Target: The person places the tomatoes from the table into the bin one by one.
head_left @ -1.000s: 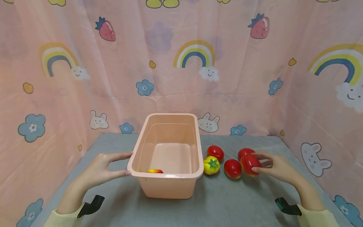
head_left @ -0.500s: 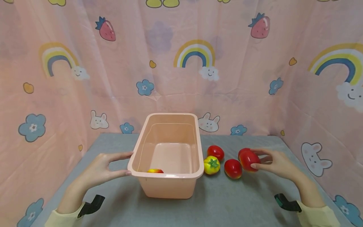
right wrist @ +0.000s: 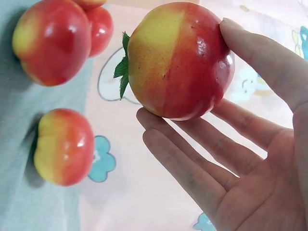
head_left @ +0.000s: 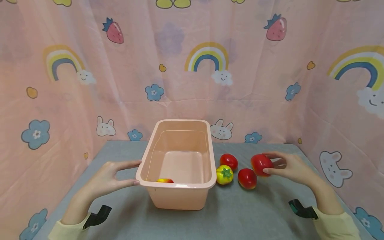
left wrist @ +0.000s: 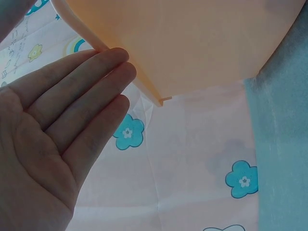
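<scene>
My right hand pinches a red and yellow tomato between thumb and fingers, raised over the table. In the right wrist view this tomato shows a green leafy calyx on its yellow end. Another tomato lies below it there, hidden behind the held one in the head view. More tomatoes rest by the box: a red one, a second red one and one with its yellow, leafy side up. My left hand touches the left rim of a peach-coloured plastic box, its fingers straight.
One tomato lies inside the box near its front wall, mostly hidden by the rim. A patterned pink curtain hangs behind and beside the grey table.
My right hand has lifted the tomato and carried it slightly left and up, so it now covers the tomato behind it. My left hand stays at the box rim.
</scene>
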`<state>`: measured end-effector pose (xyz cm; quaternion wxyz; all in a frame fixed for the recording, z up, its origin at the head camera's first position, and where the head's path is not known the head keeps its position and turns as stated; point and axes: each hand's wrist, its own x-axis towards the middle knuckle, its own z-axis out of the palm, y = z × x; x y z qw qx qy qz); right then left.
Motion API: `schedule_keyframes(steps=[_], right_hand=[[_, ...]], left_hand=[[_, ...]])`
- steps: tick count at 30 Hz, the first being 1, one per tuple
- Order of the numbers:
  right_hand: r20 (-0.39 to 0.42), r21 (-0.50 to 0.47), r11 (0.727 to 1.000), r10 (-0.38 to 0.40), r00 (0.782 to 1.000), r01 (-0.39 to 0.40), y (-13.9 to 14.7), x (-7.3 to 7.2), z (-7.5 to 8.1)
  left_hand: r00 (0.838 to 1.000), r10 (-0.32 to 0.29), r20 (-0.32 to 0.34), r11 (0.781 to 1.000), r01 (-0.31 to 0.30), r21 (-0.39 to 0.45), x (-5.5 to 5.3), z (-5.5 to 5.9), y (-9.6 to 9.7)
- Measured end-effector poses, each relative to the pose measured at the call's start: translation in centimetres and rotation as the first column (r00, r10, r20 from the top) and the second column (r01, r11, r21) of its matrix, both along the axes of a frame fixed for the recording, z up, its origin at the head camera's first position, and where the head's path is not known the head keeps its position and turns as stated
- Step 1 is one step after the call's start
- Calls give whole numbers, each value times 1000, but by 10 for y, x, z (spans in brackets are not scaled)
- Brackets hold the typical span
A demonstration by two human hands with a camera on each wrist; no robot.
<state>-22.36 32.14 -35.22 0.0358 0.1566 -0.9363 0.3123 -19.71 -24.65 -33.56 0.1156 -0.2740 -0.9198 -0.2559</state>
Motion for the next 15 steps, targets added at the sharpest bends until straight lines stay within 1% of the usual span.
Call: schedule_keyframes(steps=[5, 10, 15], right_hand=[[-15, 10, 1000, 16, 1000, -16, -4, -2, 7], [-50, 17, 1000, 19, 999, -18, -10, -4, 10], [-50, 15, 1000, 16, 999, -15, -17, -7, 14]], left_hand=[[1000, -10, -14, 1000, 11, 8, 0, 0, 0], [1000, -15, -19, 1000, 15, 10, 0, 0, 0], [999, -19, -27, 1000, 19, 11, 0, -1, 0]])
